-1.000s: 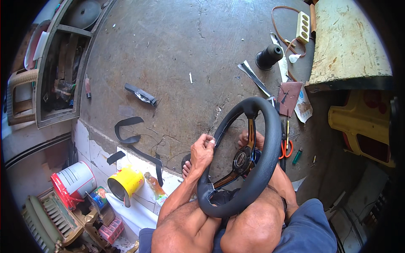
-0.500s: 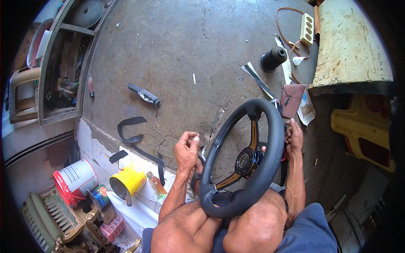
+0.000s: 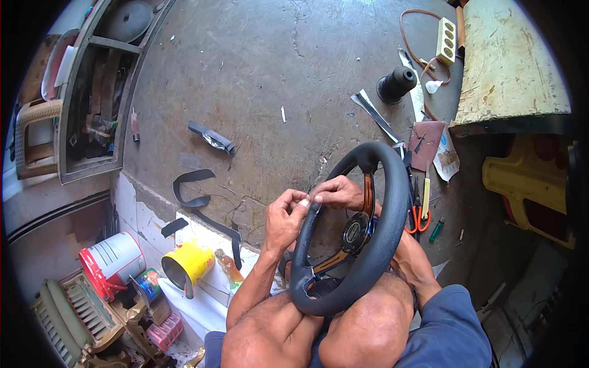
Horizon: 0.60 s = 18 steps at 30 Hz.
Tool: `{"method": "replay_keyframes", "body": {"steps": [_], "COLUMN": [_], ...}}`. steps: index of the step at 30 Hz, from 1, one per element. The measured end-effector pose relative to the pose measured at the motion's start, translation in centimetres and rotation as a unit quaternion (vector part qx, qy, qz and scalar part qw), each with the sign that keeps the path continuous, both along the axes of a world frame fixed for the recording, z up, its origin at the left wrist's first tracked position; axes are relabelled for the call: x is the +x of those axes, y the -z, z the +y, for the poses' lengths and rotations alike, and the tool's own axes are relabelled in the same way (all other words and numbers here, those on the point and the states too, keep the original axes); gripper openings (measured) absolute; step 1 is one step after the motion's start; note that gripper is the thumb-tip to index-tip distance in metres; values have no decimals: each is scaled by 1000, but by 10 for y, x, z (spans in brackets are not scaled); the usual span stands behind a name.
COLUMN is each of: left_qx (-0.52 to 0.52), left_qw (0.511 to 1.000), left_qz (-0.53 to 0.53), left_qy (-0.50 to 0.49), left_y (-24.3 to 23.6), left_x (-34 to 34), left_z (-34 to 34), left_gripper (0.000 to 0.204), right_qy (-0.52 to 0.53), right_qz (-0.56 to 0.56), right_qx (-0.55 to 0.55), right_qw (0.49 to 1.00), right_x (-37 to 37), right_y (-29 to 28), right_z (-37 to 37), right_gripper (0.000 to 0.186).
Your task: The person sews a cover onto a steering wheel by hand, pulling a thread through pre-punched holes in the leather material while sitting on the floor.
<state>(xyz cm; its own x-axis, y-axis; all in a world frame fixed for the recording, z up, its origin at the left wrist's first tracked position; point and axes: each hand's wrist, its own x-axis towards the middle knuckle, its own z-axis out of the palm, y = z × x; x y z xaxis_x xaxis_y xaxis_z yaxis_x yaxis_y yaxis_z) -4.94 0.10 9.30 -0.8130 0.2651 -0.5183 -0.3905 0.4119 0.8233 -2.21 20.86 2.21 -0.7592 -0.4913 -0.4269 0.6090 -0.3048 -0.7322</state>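
Observation:
A black-covered steering wheel [image 3: 397, 196] with gold-and-black spokes rests upright and tilted across my bent knees. Pale stitching shows along the inner side of its rim at the left. My left hand [image 3: 284, 222] is closed in a pinch at the rim's upper left, outside the wheel. Reaching through the wheel opening from the right, my right hand [image 3: 342, 194] pinches at the same spot, its fingertips almost meeting the left ones. Whatever lies between the fingertips is too small to make out. The rim hides part of my right forearm.
Right of the wheel lie orange-handled scissors [image 3: 424, 216], a yellow-handled cutter [image 3: 426, 187] and a green lighter [image 3: 437, 230]. Beyond stand a black thread cone [image 3: 396, 84] and a power strip [image 3: 446, 42]. Black strips [image 3: 195, 201], a yellow can [image 3: 197, 260] and a white bucket [image 3: 113, 260] are at left.
My right hand has moved from beyond the wheel's right side through its opening to the left rim. My left hand has shifted right to meet it. The scissors, cutter and lighter are now uncovered.

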Motion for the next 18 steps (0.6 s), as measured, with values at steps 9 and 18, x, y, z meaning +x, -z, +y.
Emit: {"method": "replay_keyframes", "body": {"steps": [9, 18], "left_qx": [-145, -460], "left_qw": [978, 838], "left_qz": [146, 263], "left_qy": [-22, -130], "left_y": [-13, -29], "left_x": [-50, -87], "left_z": [-84, -226], "left_gripper": [5, 13], "right_qy": [322, 435], "right_qz": [-174, -198], "right_qx": [-66, -210], "right_qw": [928, 853], "right_x": [108, 169], "right_y": [46, 42], "right_z": [72, 107], "right_gripper": [21, 46]}}
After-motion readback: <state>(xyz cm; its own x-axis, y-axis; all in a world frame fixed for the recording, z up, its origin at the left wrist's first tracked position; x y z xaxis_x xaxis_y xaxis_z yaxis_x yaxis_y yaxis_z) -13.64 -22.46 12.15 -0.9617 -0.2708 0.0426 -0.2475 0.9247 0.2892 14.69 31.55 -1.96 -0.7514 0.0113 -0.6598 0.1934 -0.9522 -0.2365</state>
